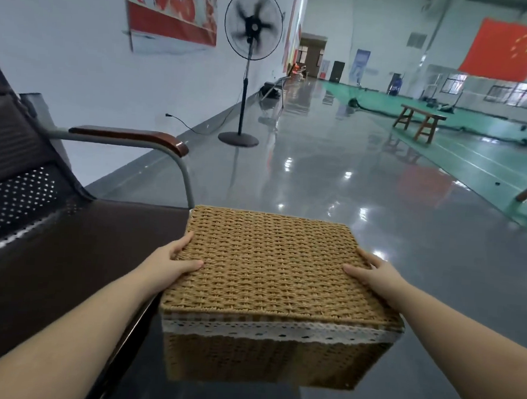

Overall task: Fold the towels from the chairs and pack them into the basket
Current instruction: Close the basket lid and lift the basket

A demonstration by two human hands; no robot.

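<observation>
A person holds a woven basket (270, 279) with its lid (268, 260) closed, low and centre in the head view, at about six o'clock. The left hand (173, 263) grasps the lid's left edge, thumb lying on top and fingers curled down the side; the right hand (371, 276) clasps the right edge the same way, thumb on the weave. A white lace trim (280, 330) runs along the near side just under the lid. Whether the basket rests on anything cannot be told; its left side sits just beside the front edge of a dark chair (55, 249), which fills the view from eight to ten o'clock. The chair's seat is perforated metal, and its armrest (131, 137), capped in reddish wood, curves down toward the basket's far left corner. No towels show. At twelve o'clock a standing fan (253, 25) stands near the wall, well apart from the basket, its cord trailing along the floor to the left. A poster (171, 11) hangs on the wall at eleven o'clock. At two o'clock a wooden bench (420, 122) stands on a green floor area, and a red flag (505, 50) hangs above it. The glossy grey floor (333, 178) stretches between basket and fan
</observation>
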